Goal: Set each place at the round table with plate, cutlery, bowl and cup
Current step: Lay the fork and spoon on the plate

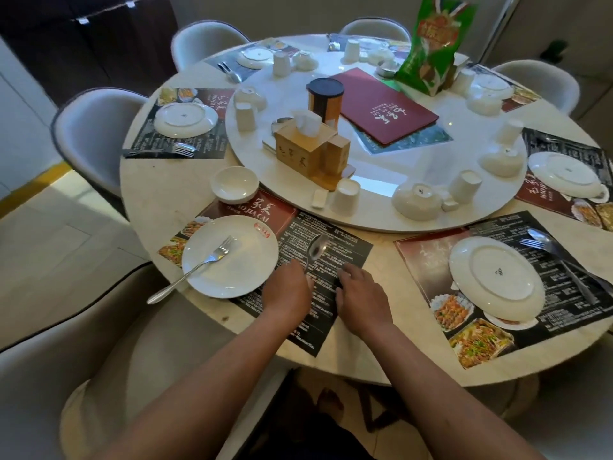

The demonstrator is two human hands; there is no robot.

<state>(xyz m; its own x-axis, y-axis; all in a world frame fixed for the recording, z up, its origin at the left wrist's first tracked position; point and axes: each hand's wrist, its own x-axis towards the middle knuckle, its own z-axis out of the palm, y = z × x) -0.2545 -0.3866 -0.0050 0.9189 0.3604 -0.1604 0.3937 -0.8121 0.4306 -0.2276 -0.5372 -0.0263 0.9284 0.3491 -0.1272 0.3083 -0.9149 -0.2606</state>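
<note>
The round table (pixel 381 366) fills most of the view, with pale upholstered chairs (pixel 89 131) ringed around it. On its middle sits a white turntable (pixel 298 207) carrying a red menu folder (pixel 388 107), a green packet (pixel 431 51) standing upright, a wooden tissue box (pixel 302 147), a dark-lidded canister (pixel 325 97), and several upturned cups and bowls.

Printed placemats lie at each seat. On the nearest placemat (pixel 335 234), a white plate (pixel 238 260) sits upright at the left end, and a fork (pixel 195 267) lies slanted across it with its handle jutting past the rim and the table's edge. A white bowl (pixel 235 184) stands upright just beyond this mat, on the table close to the turntable's rim. An upturned cup (pixel 345 197) rests on the turntable edge, behind the mat.

The next placemat to the right holds an upside-down plate (pixel 496 277) with a fork and spoon (pixel 547 244) laid together beside it.

The left hand (pixel 287 290) pinches the handle of a spoon (pixel 316 248), its bowl raised over the mat just right of the near plate. The right hand (pixel 360 297) lies beside it, fingers loosely spread and resting on the placemat, holding nothing.
</note>
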